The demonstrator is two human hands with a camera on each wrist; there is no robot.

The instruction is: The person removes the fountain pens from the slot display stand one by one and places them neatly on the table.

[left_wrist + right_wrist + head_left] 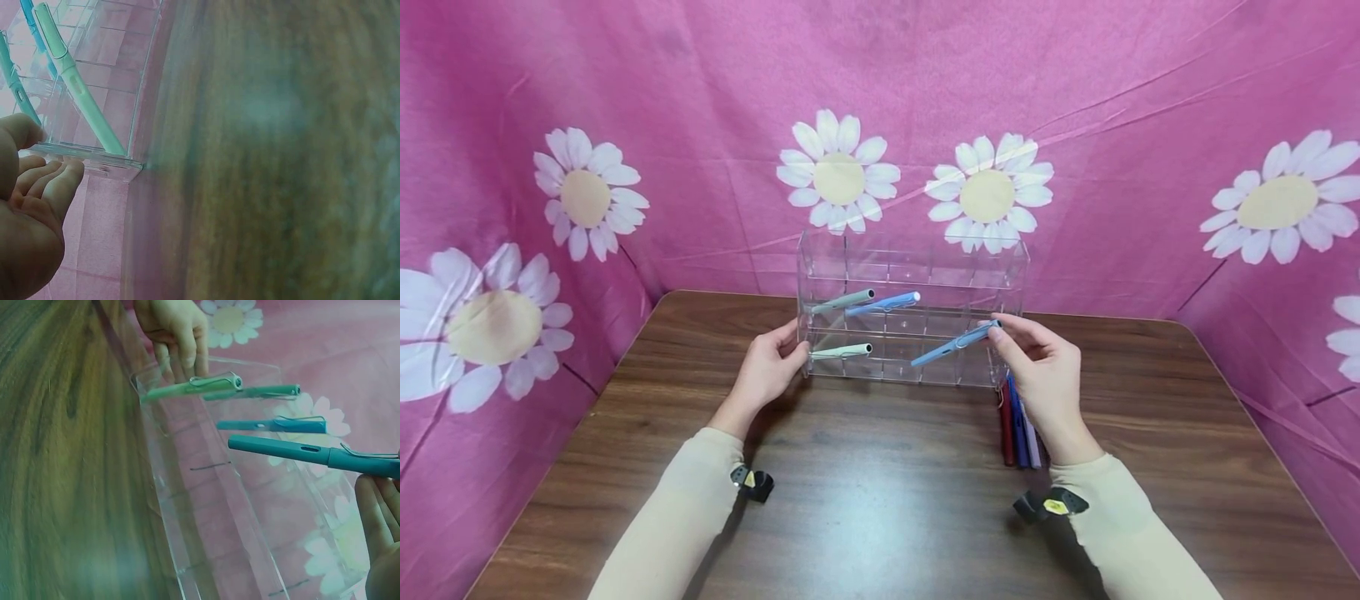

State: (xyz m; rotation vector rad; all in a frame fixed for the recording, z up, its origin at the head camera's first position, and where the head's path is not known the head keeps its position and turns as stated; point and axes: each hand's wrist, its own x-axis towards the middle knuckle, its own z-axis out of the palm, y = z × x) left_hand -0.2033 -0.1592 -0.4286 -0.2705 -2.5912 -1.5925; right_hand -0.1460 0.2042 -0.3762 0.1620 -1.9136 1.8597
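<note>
Three pens sit in the clear rack, and right hand pinches a fourth, the blue pen. Left hand rests open-fingered against the rack's left end. Only the head view shows three more pens on the tabletop.

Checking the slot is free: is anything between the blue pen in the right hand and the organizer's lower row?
Nothing visible blocks it: the blue pen in the right hand already points into the acrylic organizer, clear of the slotted pens.
</note>
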